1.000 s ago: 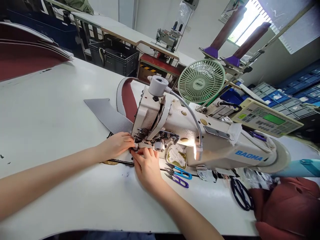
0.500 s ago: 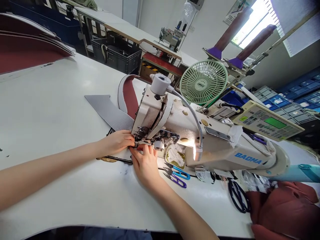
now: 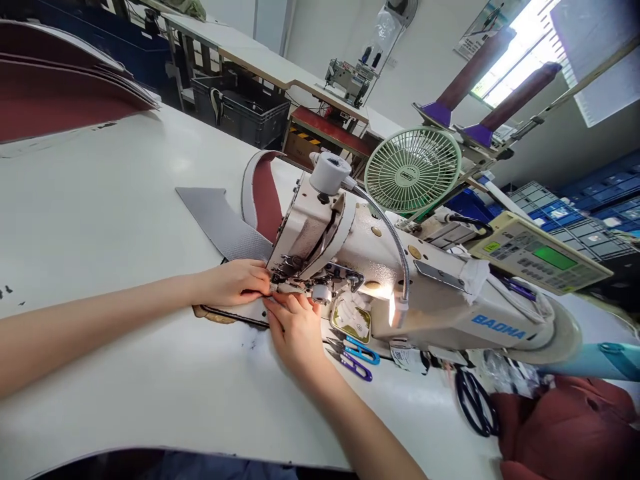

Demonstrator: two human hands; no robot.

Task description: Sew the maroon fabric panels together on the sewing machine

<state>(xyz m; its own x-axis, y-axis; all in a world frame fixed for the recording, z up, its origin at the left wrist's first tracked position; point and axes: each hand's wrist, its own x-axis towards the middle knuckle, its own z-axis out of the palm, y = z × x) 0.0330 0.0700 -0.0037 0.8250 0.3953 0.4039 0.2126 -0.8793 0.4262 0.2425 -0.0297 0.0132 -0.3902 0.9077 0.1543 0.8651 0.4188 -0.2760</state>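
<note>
Beneath the head of the white sewing machine (image 3: 345,233), my two hands meet close to the presser foot. My left hand (image 3: 235,281) is closed, its fingertips bent at the near end of a grey textured fabric piece (image 3: 215,217). The rest of that piece lies flat behind the hand. From the near side, my right hand (image 3: 299,333) reaches in with fingers together and bent under the needle area; what they grip is hidden. A curved maroon piece with a pale edge (image 3: 265,193) stands behind the machine head.
Right of my right hand are a small tray (image 3: 353,319), blue thread snips (image 3: 361,350) and purple thread snips (image 3: 356,367). Black-handled scissors (image 3: 476,403) lie beside maroon material (image 3: 570,427). Maroon panels (image 3: 65,93) are stacked far left; a green fan (image 3: 413,170) stands behind the machine.
The view has shifted slightly, so most things sit a little farther right. Both hands stay at the presser foot, with their grip looking much the same.
</note>
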